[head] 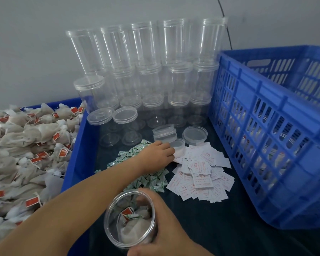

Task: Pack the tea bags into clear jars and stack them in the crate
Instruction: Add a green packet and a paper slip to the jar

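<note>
Both forearms bare — no sleeves, rings or watch visible, prob. none.

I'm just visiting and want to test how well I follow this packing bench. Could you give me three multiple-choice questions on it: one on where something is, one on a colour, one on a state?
1. Where is the left hand reaching?
A. into the crate
B. to the edge of the white paper slips, beside the loose lids
C. into the tea bag pile

2. What colour is the crate?
A. green
B. grey
C. blue

3. In what state is the jar that the right hand holds?
A. open, with tea bags inside
B. capped and empty
C. lying on its side, empty

Answers: 1 B, the hand lies between the green-and-white sachets and the white paper slips, just below the loose lids. 2 C, its slotted walls are blue. 3 A, its mouth has no lid and bags with a red tag show through.
</note>
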`<state>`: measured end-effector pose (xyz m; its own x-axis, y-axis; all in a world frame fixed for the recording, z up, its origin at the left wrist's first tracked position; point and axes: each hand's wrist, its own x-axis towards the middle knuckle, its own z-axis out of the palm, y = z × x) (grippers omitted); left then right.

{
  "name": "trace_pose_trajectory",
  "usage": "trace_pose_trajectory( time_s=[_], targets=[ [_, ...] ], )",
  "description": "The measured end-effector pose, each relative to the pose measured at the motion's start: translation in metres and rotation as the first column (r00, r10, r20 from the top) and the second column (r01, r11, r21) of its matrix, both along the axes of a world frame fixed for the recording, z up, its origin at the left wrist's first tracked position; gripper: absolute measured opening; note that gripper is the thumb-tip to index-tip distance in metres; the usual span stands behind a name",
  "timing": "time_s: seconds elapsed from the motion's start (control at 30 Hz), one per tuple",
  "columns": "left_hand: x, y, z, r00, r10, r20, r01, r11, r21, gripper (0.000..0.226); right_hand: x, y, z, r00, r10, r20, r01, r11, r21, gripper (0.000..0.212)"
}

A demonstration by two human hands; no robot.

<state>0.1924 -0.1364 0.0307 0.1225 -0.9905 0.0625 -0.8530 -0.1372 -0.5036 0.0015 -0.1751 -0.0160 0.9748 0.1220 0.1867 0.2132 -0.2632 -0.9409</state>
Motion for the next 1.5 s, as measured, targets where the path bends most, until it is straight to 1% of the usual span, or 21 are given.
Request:
trace_pose_trajectory(
  time_s=[0.1, 0.17, 0.27, 0.33, 0.37, 0.5, 0.63, 0.7, 0.8, 0.97, 1.07, 1.13, 1.2, 1.33, 1.4, 1.47, 1.5],
  targets=[
    [-0.004, -0.002, 0.0, 0.999, -0.027, 0.033, 0.026, 0.999, 0.041, 0.021, 0.0, -0.001, 0.0, 1.0, 0.0, 0.011, 0.0, 1.0, -0.002, 0.097],
    [-0.005, -0.004, 0.0, 1.0, -0.013, 0.013, 0.013, 0.999, 0.03, 0.025, -0.001, 0.0, 0.0, 1.0, 0.002, 0.017, -0.002, 1.0, -0.002, 0.097],
    [-0.005, -0.005, 0.002, 0.995, 0.034, -0.098, -0.036, 0.999, -0.014, 0.023, -0.001, 0.0, 0.0, 1.0, 0.002, 0.014, -0.002, 1.0, 0.009, 0.097],
    [-0.001, -0.006, 0.003, 0.971, 0.099, -0.218, -0.102, 0.995, 0.001, 0.02, 0.0, -0.001, -0.001, 1.0, -0.002, 0.008, 0.001, 1.0, 0.005, 0.099],
    [0.001, -0.006, 0.004, 0.957, 0.145, -0.251, -0.144, 0.989, 0.023, 0.022, 0.0, -0.001, -0.002, 1.0, -0.003, 0.002, 0.003, 1.0, 0.001, 0.099],
    [0.003, -0.004, 0.006, 0.938, 0.158, -0.308, -0.166, 0.986, -0.001, 0.025, 0.001, 0.0, -0.005, 1.0, -0.007, -0.009, 0.007, 1.0, -0.016, 0.101],
    [0.002, -0.007, 0.007, 0.924, 0.215, -0.317, -0.202, 0.977, 0.075, 0.028, 0.0, 0.0, -0.005, 1.0, -0.006, -0.012, 0.005, 1.0, -0.022, 0.103],
    [0.0, -0.01, 0.007, 0.911, 0.239, -0.335, -0.222, 0.971, 0.088, 0.029, 0.0, 0.0, -0.005, 1.0, -0.009, -0.011, 0.009, 1.0, -0.018, 0.104],
    [-0.004, -0.01, 0.007, 0.903, 0.248, -0.351, -0.249, 0.968, 0.043, 0.029, 0.0, 0.001, -0.005, 1.0, -0.013, -0.012, 0.013, 1.0, -0.012, 0.104],
    [-0.004, -0.006, 0.007, 0.898, 0.154, -0.411, -0.2, 0.977, -0.07, 0.026, 0.001, 0.0, -0.008, 1.0, -0.009, -0.024, 0.009, 1.0, 0.012, 0.104],
    [-0.002, -0.004, 0.008, 0.886, 0.206, -0.415, -0.256, 0.964, -0.068, 0.031, 0.001, 0.0, -0.009, 1.0, -0.004, -0.027, 0.005, 1.0, 0.022, 0.104],
    [-0.001, -0.002, 0.011, 0.867, 0.239, -0.438, -0.296, 0.953, -0.066, 0.031, 0.001, 0.001, -0.01, 1.0, 0.003, -0.024, -0.002, 1.0, 0.027, 0.104],
    [0.0, 0.0, 0.017, 0.83, 0.247, -0.501, -0.332, 0.939, -0.087, 0.03, 0.001, 0.001, -0.01, 1.0, 0.009, -0.021, -0.008, 1.0, 0.025, 0.104],
    [0.001, 0.006, 0.03, 0.683, 0.209, -0.7, -0.408, 0.904, -0.128, 0.027, 0.0, 0.002, -0.008, 1.0, -0.001, -0.005, 0.001, 1.0, 0.03, 0.103],
    [-0.001, 0.008, 0.035, 0.627, 0.179, -0.759, -0.423, 0.895, -0.138, 0.021, 0.0, 0.002, -0.008, 1.0, -0.009, -0.007, 0.009, 0.999, 0.043, 0.103],
    [-0.006, 0.009, 0.04, 0.609, 0.147, -0.779, -0.419, 0.894, -0.159, 0.011, 0.0, 0.003, -0.008, 1.0, -0.015, -0.021, 0.017, 0.998, 0.057, 0.104],
    [-0.01, 0.01, 0.044, 0.617, 0.132, -0.776, -0.412, 0.894, -0.175, 0.011, 0.0, 0.003, -0.008, 1.0, -0.018, -0.026, 0.02, 0.998, 0.065, 0.104]
  ],
)
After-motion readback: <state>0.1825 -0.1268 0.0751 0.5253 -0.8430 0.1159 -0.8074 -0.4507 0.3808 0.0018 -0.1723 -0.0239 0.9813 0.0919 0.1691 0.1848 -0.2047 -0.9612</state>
